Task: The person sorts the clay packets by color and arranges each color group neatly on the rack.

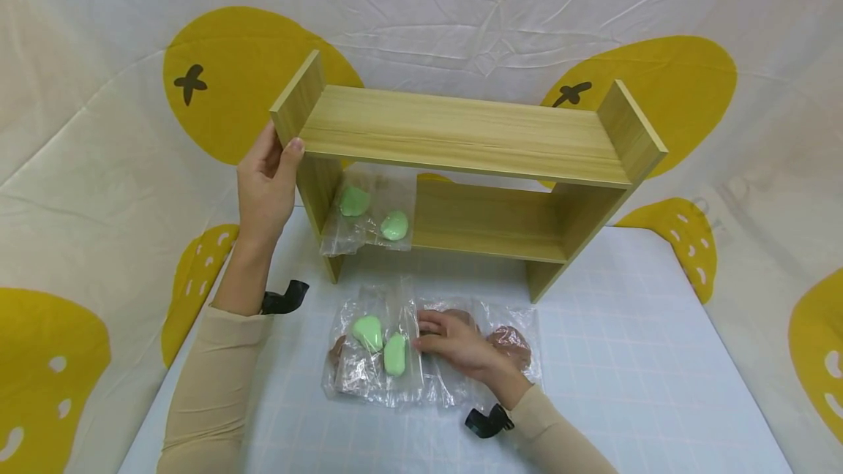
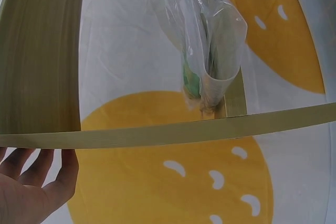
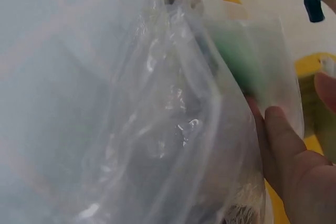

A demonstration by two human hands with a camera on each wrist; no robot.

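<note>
My left hand grips the left side panel of a wooden shelf, thumb on the front edge, fingers round the outside. On the table, my right hand pinches the right edge of a clear plastic bag with two light green lumps. This bag overlaps other clear bags holding brown lumps. A similar bag with two green lumps stands at the left of the lower shelf board, its front hanging past the board's edge. In the right wrist view, clear film partly hides the fingertips.
The shelf stands toward the back of a table with a pale checked cover. Patterned cloth hangs behind and at both sides. Black straps stick out near both wrists. The shelf's side panels rise above its top board.
</note>
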